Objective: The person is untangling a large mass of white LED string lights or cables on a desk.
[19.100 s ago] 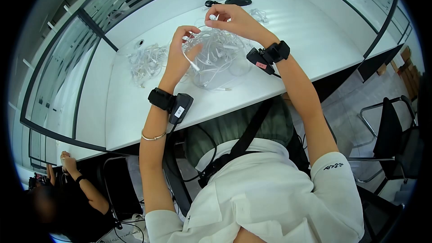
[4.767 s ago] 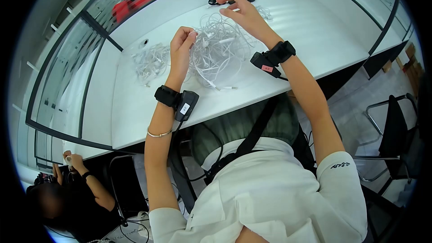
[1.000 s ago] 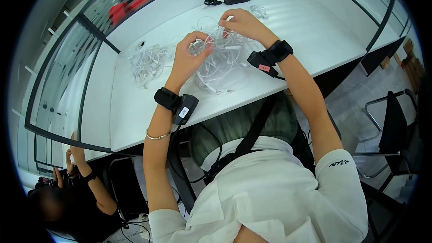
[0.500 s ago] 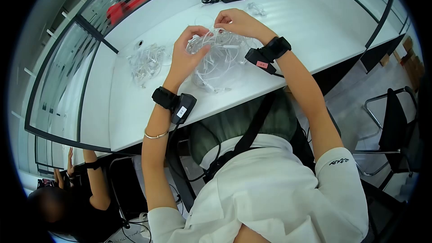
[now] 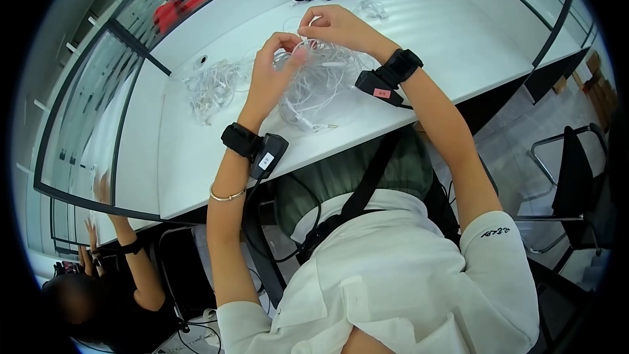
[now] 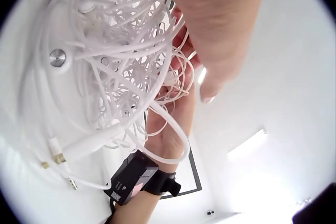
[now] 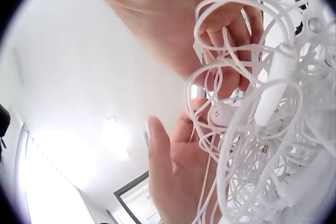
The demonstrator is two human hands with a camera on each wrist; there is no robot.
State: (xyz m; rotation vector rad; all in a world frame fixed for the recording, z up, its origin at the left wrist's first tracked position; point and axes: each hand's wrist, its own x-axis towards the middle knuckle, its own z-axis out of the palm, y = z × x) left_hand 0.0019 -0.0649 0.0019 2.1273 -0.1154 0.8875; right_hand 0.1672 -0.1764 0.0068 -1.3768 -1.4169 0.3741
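The step in hand looks like working strands loose from the big tangle of white earphone cables (image 5: 321, 82), which is heaped on the bench (image 5: 445, 52) below and between the two hands. The right hand (image 5: 337, 29) has thumb and fingertips together, pinching a cable at the top of the heap; strands cross so thickly there that I cannot tell which earphone it belongs to. The left hand (image 5: 267, 69) has its thumb standing apart from its bent fingers, which touch loops at the tangle's near-left edge. To do this well, keep the right pinch light and let the left fingers spread the loops rather than pull, since tugging would probably tighten the knots. Follow one strand at a time, easing slack back through each crossing. The bulky ends deserve most care: the earbud (image 7: 219, 115) and the white inline piece (image 7: 274, 85) beside the fingers could snag in small loops, whereas the slim jack plug (image 6: 72, 183) should thread through more easily. Lay anything freed well apart from the second cable pile (image 5: 213, 88) on the left, so that the two do not catch on each other.
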